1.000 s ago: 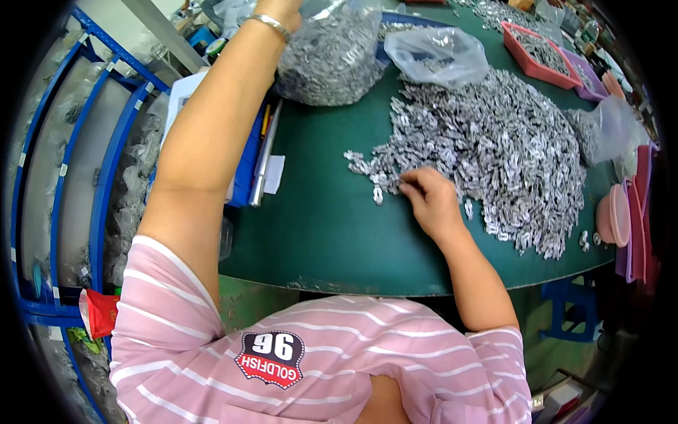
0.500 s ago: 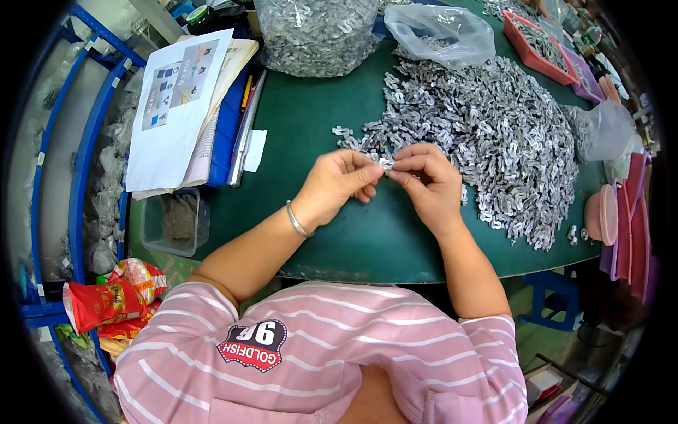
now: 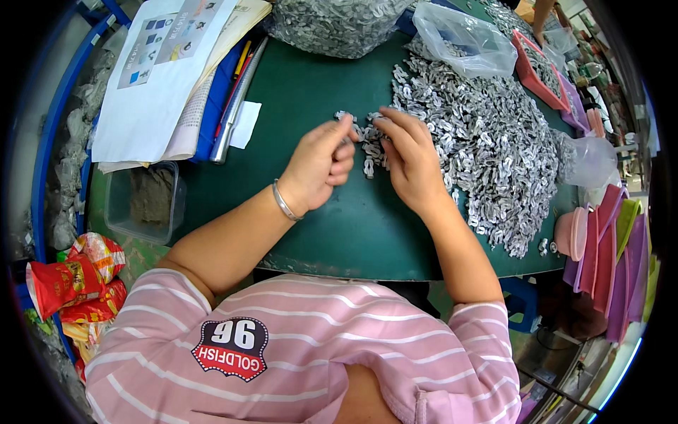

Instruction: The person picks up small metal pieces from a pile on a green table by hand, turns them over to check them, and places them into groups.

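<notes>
A large heap of small silvery S-shaped metal pieces (image 3: pixel 480 152) covers the right half of the green table (image 3: pixel 304 244). My left hand (image 3: pixel 321 166), with a silver bangle on its wrist, is curled closed at the left of the heap, thumb pressed to the forefinger. Whatever it may grip is hidden, though a loose metal piece (image 3: pixel 342 114) shows just beyond the thumb tip. My right hand (image 3: pixel 412 157) reaches to the heap's left edge with fingers stretched apart over loose pieces; the fingertips are slightly blurred. A few stray pieces (image 3: pixel 369 167) lie between the hands.
A clear bag of metal pieces (image 3: pixel 335 32) stands at the back, beside an open plastic bag (image 3: pixel 466 46). Papers (image 3: pixel 155 106) rest on a blue holder at left, above a clear tub (image 3: pixel 145 205). A red tray (image 3: pixel 540 74) and pink cups (image 3: pixel 571 233) stand at right.
My hands, earlier together over one small metal piece, have come apart. The right fingers have spread at the heap's edge; the left hand has curled. The whole view has shifted somewhat.
</notes>
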`<state>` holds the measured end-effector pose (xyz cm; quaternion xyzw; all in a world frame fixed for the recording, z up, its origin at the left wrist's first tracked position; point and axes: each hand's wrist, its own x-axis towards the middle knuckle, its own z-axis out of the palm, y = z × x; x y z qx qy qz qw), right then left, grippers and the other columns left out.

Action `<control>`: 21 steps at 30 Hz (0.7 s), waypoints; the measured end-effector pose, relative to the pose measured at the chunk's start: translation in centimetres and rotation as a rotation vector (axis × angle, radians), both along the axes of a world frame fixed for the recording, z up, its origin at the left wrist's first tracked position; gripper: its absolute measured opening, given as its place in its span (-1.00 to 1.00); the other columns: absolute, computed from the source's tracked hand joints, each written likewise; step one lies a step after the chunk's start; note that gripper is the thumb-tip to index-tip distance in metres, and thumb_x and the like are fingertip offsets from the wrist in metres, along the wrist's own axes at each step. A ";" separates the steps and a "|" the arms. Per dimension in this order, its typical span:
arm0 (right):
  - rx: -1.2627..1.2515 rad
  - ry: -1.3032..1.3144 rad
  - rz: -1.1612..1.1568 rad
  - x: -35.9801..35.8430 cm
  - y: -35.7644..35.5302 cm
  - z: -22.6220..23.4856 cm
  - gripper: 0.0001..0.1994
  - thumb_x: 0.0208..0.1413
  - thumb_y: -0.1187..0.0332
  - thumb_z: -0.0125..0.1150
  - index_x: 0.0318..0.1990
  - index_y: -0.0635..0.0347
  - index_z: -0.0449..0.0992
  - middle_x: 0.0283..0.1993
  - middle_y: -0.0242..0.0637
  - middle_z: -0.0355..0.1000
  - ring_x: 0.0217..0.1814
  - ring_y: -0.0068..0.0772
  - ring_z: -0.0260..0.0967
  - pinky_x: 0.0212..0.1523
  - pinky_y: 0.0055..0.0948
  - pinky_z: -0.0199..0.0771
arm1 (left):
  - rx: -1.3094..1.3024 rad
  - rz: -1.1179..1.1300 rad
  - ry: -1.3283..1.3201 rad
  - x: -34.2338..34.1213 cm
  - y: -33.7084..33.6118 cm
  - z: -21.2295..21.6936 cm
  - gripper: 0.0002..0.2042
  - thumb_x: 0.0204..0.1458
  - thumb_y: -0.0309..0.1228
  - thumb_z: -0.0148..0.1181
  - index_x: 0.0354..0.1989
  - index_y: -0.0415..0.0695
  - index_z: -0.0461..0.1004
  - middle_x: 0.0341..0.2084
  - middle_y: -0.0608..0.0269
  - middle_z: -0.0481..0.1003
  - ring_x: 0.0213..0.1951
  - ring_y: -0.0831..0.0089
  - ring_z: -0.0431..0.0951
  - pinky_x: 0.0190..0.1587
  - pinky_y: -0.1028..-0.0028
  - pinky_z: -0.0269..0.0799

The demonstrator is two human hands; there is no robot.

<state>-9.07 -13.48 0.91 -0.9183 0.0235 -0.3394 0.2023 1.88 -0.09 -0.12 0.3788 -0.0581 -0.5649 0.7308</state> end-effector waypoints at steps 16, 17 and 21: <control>0.141 0.178 -0.135 -2.3 1.0 0.7 -0.88 -0.19 0.58 0.19 -0.41 0.26 0.46 -0.35 -0.20 0.41 -0.30 -0.13 0.32 -0.30 -0.30 0.31 | -0.202 0.026 0.267 0.3 -0.1 -1.0 -0.41 0.13 0.11 -0.38 -0.08 -0.26 0.24 -0.21 -0.03 0.41 -0.12 0.17 0.44 -0.08 0.28 0.36; 0.126 0.246 -0.137 -2.3 0.8 0.6 -0.88 -0.20 0.59 0.19 -0.42 0.26 0.45 -0.37 -0.19 0.40 -0.31 -0.12 0.32 -0.29 -0.31 0.31 | -0.199 0.024 0.267 0.2 -0.2 -0.8 -0.41 0.13 0.11 -0.38 -0.08 -0.26 0.24 -0.21 -0.03 0.41 -0.12 0.17 0.44 -0.08 0.28 0.36; 0.100 0.315 0.019 -2.1 0.8 1.8 -0.82 -0.25 0.59 0.22 -0.40 0.24 0.47 -0.35 -0.21 0.39 -0.32 -0.16 0.30 -0.27 -0.31 0.30 | -0.242 0.043 0.315 0.0 0.0 -0.2 -0.45 0.17 0.03 -0.42 -0.03 -0.27 0.20 -0.04 -0.12 0.32 -0.05 0.14 0.39 0.01 0.25 0.30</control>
